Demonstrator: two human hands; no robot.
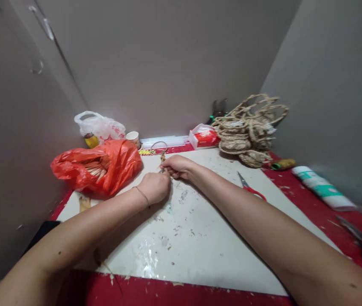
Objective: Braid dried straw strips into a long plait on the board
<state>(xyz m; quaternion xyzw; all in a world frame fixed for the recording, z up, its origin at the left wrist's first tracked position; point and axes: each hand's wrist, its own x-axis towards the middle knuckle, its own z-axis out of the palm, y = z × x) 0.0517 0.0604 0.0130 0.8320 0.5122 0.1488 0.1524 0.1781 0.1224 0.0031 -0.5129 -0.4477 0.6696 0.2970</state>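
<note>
So there's a big white sheet (pixel 206 238) on the table, and the small straw-coloured piece (pixel 162 157) is near its far edge, just past the fingertips. Its long axis points away from the person, right hand (pixel 177 166) nearer and pinched on it. Left hand (pixel 154 187) is curled just beside (fingers hidden, can't tell its grip). Looks knotted, topped by a thin round ring (pixel 159 142).

I got dim, flat light; glare off the white sheet's (pixel 206 242) near edge, soft shadow below the left hand (pixel 155 187), wide-angle edge stretch, lower-right blur.
</note>
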